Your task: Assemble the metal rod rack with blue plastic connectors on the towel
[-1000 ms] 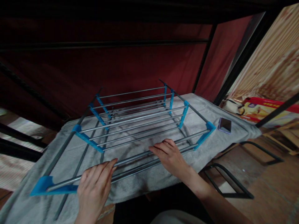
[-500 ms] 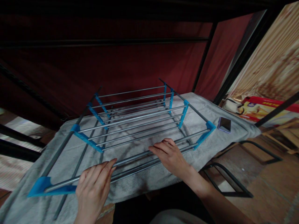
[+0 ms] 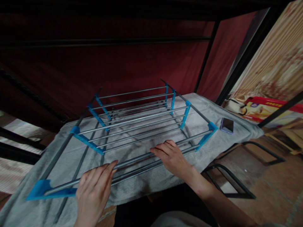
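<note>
I see a rack of thin grey metal rods joined by bright blue plastic connectors [image 3: 132, 126] lying on its side across a pale grey towel-like cloth [image 3: 213, 110] that covers a raised flat surface in front of me. The rack's nearest pair of rods runs from a blue end piece at the lower left up to another at the right, and both of my hands rest on that pair. My left hand [image 3: 94, 189] lies palm down with the fingers stretched out flat and close together, their tips on the near rod, closed around nothing. My right hand [image 3: 171, 156] is palm down too, fingers slightly bent and laid over the same rods further to the right, pressing rather than gripping as far as I can tell. To the right of the rack, on the cloth near its edge, lies a small dark rectangular phone [image 3: 227, 125], well clear of my hands. Behind the rack hangs a dark red curtain [image 3: 130, 66] framed by black metal bars [image 3: 205, 60], and at the far right a red and yellow printed package [image 3: 267, 110] lies beneath light wooden boarding [image 3: 274, 63].
</note>
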{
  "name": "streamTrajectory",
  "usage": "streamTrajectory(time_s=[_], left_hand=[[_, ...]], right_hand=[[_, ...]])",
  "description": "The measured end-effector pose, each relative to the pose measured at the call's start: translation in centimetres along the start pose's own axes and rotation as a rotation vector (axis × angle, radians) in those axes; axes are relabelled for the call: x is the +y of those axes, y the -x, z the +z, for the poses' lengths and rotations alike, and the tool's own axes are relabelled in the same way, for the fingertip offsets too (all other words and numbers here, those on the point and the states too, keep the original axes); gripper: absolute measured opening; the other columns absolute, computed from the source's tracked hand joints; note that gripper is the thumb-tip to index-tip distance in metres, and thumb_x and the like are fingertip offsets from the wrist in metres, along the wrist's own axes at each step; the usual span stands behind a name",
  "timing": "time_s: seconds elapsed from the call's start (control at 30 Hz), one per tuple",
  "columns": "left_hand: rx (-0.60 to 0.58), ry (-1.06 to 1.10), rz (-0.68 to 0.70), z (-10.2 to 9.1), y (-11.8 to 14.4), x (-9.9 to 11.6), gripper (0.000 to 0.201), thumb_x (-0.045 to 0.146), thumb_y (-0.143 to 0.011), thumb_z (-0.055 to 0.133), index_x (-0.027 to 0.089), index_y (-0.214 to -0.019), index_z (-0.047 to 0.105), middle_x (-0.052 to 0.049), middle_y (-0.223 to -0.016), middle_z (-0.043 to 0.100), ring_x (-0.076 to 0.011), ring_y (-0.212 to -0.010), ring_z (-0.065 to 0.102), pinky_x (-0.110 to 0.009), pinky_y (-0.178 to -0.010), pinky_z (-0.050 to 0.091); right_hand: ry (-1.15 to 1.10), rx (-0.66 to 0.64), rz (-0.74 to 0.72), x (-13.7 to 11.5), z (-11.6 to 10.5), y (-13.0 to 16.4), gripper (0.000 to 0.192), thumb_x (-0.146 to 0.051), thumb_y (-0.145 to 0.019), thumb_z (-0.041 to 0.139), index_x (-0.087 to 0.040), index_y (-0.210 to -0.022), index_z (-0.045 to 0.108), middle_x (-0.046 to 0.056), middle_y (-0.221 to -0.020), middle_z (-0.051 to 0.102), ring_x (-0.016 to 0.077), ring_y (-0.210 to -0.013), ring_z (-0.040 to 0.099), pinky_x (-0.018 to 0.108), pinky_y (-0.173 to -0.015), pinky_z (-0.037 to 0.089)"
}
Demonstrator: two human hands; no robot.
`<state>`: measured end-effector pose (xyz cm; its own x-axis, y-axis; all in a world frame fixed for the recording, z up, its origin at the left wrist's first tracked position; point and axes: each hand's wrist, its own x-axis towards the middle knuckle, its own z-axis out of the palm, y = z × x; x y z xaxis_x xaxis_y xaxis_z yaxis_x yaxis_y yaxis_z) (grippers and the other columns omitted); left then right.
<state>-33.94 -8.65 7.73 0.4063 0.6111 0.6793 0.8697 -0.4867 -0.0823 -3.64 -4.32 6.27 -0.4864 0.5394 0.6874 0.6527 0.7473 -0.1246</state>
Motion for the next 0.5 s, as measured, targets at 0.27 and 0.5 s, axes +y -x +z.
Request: streamTrajectory(time_s=[0.27,0.5], left_hand=[[-0.008,0.002,0.013,0.0,-0.2,0.0,0.032,0.017,-0.095,0.062,0.02,-0.126,0.063,-0.006,-0.093,0.073,-0.0211,-0.082,0.065,-0.035,-0.079,0.043],[-0.014,0.027,-0.009,-0.2,-0.1,0.1,0.034,0.02,-0.095,0.062,0.021,-0.129,0.061,-0.007,-0.096,0.073,-0.0215,-0.085,0.066,-0.035,-0.081,0.044]], right_hand=[[-0.016,0.004,0.001,-0.2,-0.7,0.1,0.038,-0.01,-0.095,0.051,-0.019,-0.13,0.062,0.009,-0.114,0.067,0.018,-0.103,0.06,0.037,-0.095,0.048],[0.086,0.281,0.239,1.8,-3.7,2.5,0.039,-0.014,-0.095,0.053,-0.029,-0.129,0.064,0.008,-0.122,0.065,0.0223,-0.113,0.06,0.042,-0.095,0.049]])
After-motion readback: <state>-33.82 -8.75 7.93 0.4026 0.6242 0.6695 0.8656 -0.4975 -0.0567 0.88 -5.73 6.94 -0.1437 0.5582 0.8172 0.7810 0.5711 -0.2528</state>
